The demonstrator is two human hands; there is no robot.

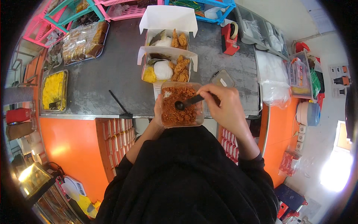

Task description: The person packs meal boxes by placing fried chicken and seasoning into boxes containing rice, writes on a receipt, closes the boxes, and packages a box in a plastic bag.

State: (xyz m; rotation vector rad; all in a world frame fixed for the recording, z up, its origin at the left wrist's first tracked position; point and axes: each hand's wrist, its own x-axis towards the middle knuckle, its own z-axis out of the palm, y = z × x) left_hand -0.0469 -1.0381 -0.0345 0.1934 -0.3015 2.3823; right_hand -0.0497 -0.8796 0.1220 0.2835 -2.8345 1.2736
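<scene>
My left hand (158,112) holds a clear plastic tub (181,125) from its left side and beneath. Reddish-brown crumbly seasoning (174,112) covers the tub's bottom. Between the fingertips of my right hand (223,102) is the handle of a black spoon (193,100), its bowl resting in the crumbs. Just beyond the tub stands an open food box (167,81) with a white rice mound (163,70), yellow food (149,75) and fried chicken pieces (180,68). Behind it, a second open box (167,17) holds rice and fried chicken too.
A red tape dispenser (230,42) and a clear lid (223,78) lie to the right on the dark counter (123,56). At left are a tub of yellow food (54,89), wrapped brown items on a tray (84,42) and a thin black utensil (119,101). Plastic baskets (128,12) line the back.
</scene>
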